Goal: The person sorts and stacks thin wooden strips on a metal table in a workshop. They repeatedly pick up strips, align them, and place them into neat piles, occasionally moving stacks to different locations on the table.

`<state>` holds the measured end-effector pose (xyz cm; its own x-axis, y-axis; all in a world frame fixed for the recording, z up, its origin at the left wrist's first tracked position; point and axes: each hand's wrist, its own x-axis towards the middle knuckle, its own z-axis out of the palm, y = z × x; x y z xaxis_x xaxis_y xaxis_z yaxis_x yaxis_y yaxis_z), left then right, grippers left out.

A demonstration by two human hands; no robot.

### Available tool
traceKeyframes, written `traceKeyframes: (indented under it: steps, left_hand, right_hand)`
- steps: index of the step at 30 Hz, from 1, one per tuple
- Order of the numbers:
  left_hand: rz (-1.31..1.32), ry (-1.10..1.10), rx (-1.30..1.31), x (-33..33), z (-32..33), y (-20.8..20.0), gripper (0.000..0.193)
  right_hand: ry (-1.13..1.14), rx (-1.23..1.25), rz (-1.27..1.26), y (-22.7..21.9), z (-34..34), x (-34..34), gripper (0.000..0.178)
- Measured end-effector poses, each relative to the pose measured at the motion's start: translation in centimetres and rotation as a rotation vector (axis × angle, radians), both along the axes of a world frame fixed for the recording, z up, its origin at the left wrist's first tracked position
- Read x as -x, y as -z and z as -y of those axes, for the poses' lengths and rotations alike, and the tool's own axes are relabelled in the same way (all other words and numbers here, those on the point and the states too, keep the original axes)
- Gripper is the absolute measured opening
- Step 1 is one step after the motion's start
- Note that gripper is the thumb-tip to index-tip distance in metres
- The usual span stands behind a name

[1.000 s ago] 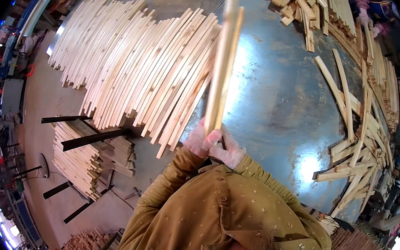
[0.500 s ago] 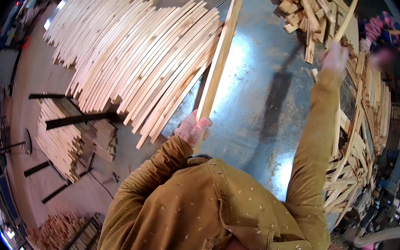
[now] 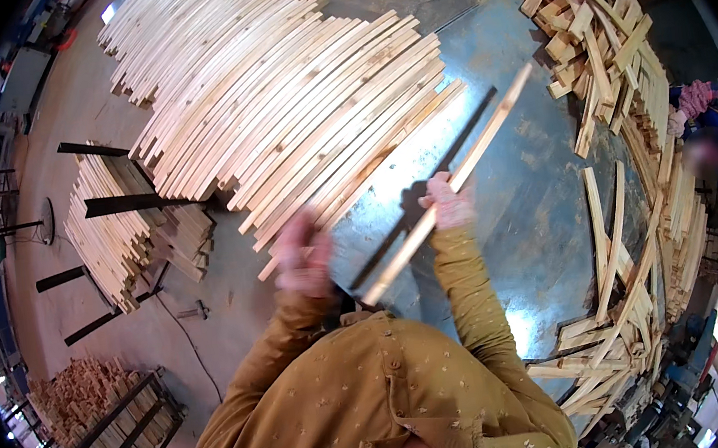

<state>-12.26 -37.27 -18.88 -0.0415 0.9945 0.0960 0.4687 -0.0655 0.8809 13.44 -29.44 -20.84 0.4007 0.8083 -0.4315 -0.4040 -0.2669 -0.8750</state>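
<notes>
Head view: a person in a mustard shirt stands over a grey metal counter (image 3: 541, 205).
Right hand (image 3: 449, 204): fingers clenched round a long pale wooden slat (image 3: 451, 186), gripped near its middle.
Slat: slanting from near-left to far-right, above the counter.
Left hand (image 3: 302, 252): blurred, raised, just left of the slat's near end; finger state cannot be told.
Far left: big fan of stacked slats (image 3: 275, 93).
Right: loose heap of offcuts (image 3: 618, 109).
</notes>
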Motion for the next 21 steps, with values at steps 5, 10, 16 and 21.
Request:
traceKeyframes:
  steps: [5, 10, 16, 21]
  left_hand:
    - [-0.026, -0.989, 0.283, 12.1, -3.2, 2.1, 0.084]
    - [0.772, -0.829, 0.681, 18.9, -6.3, 9.1, 0.071]
    - [0.17, -0.286, 0.352, 18.0, -7.6, 11.3, 0.045]
    - [-0.64, -0.054, 0.027, 20.5, -3.7, 15.7, 0.067]
  right_hand:
    - [-0.25, -0.212, 0.267, -3.5, -11.3, -5.8, 0.064]
    - [-0.595, -0.021, 0.626, -5.2, -29.4, -5.7, 0.074]
    - [-0.819, 0.284, 1.242, 2.1, -40.4, -4.1, 0.083]
    - [-0.97, 0.021, 0.994, -0.1, -37.6, 0.0, 0.089]
